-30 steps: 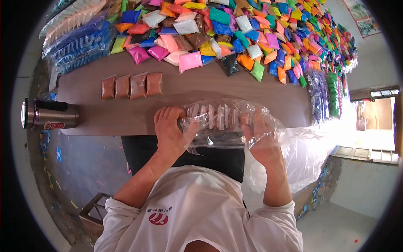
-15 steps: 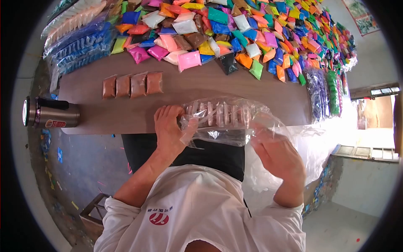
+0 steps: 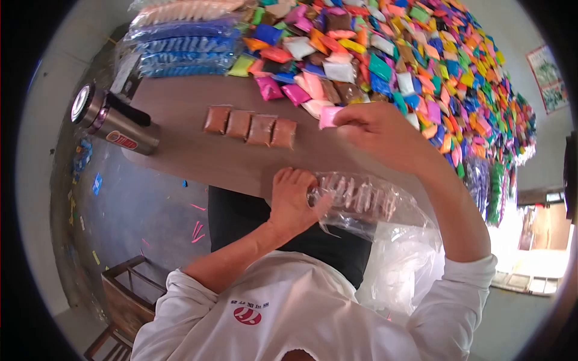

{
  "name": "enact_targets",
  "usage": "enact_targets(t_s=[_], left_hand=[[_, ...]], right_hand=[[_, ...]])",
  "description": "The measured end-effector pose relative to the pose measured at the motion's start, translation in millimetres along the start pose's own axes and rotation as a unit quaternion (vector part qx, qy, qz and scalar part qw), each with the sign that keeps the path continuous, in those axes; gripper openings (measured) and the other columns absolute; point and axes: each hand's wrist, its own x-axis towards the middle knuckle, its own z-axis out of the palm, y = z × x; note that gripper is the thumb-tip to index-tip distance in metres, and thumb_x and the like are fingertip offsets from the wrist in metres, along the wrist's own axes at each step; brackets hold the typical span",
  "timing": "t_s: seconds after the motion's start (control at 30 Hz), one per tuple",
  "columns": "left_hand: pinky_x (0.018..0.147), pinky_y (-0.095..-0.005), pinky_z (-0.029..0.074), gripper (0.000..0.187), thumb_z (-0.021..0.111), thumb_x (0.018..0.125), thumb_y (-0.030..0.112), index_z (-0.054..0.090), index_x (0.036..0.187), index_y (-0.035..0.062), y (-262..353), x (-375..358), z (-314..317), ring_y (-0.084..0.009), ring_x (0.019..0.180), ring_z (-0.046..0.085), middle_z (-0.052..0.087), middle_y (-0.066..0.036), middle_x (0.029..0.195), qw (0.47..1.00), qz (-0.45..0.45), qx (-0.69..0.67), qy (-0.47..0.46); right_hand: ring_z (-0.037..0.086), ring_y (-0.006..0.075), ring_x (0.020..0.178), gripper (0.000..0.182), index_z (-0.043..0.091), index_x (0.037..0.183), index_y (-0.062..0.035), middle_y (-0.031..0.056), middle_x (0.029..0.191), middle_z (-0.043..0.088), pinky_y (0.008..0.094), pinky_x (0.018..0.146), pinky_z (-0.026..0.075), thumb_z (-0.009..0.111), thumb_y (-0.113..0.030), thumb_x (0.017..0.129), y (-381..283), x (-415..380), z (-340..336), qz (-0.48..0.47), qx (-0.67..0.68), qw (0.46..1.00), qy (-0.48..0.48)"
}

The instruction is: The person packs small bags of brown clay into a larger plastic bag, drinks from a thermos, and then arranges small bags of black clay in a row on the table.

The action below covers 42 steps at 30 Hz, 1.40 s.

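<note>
At the table's near edge, my left hand (image 3: 295, 201) is closed on the open end of a clear plastic bag (image 3: 415, 210). Inside the bag stands a row of several flat packets (image 3: 361, 195), pale brownish through the film. My right hand (image 3: 373, 129) is raised over the table, away from the bag, beside a pink packet (image 3: 329, 117) at the pile's front. Its fingers curl downward and are blurred, so I cannot see whether anything is between them. Several brown packets (image 3: 239, 124) lie in a row on the table, left of my right hand.
A big heap of colourful packets (image 3: 379, 66) covers the back and right of the table (image 3: 174, 99). Bagged rows of blue and white packets (image 3: 183, 45) are stacked at back left. A steel flask (image 3: 114, 120) stands at the left end. Clear plastic sheeting (image 3: 403, 265) hangs at my right.
My right hand has left the bag's right end and moved up over the table near the heap. My left hand still holds the bag. The whole view has turned and shifted.
</note>
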Motion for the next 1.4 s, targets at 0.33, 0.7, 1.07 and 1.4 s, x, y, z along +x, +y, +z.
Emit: enact_targets(t_s=[0.33,0.7,1.07,1.4], left_hand=[[0.098,-0.0484,0.039,0.035,0.073,0.079,0.038,0.058,0.087,0.0076,-4,-6,-2,-0.0349,0.094,0.057,0.06,-0.011,0.09,1.0,-0.015,-0.002,-0.003],[0.101,-0.0483,0.038,0.037,0.074,0.077,0.039,0.059,0.087,0.0074,-7,-7,-1,-0.0352,0.094,0.056,0.061,-0.012,0.093,0.999,-0.018,-0.03,-0.006],[0.099,-0.0481,0.038,0.034,0.074,0.078,0.036,0.059,0.089,0.0075,-8,-6,0,-0.0357,0.095,0.057,0.062,-0.012,0.094,1.0,0.0,-0.003,0.001],[0.094,-0.0467,0.039,0.028,0.075,0.076,0.028,0.058,0.087,0.0079,-12,-7,7,-0.0341,0.09,0.057,0.063,-0.011,0.092,0.999,0.04,-0.011,0.01]], right_hand=[[0.066,0.0388,0.1,0.039,0.065,0.1,0.0032,0.0211,0.105,0.07,0.0451,0.086,0.052,0.074,-0.028,0.078,29,100,99,-0.036,-0.207,0.976,-0.056],[0.069,0.0235,0.088,0.041,0.071,0.093,-0.0005,0.0128,0.092,0.072,0.0373,0.078,0.051,0.078,-0.036,0.074,9,111,57,0.038,-0.005,0.986,-0.164],[0.066,0.0206,0.088,0.043,0.068,0.093,0.0024,0.0106,0.09,0.07,0.033,0.08,0.051,0.082,-0.031,0.069,23,111,120,-0.03,-0.031,0.999,0.027],[0.07,0.0198,0.081,0.039,0.064,0.105,0.0025,0.012,0.093,0.072,0.0311,0.073,0.056,0.081,-0.018,0.076,-35,-119,-37,0.014,0.302,0.953,0.002]])
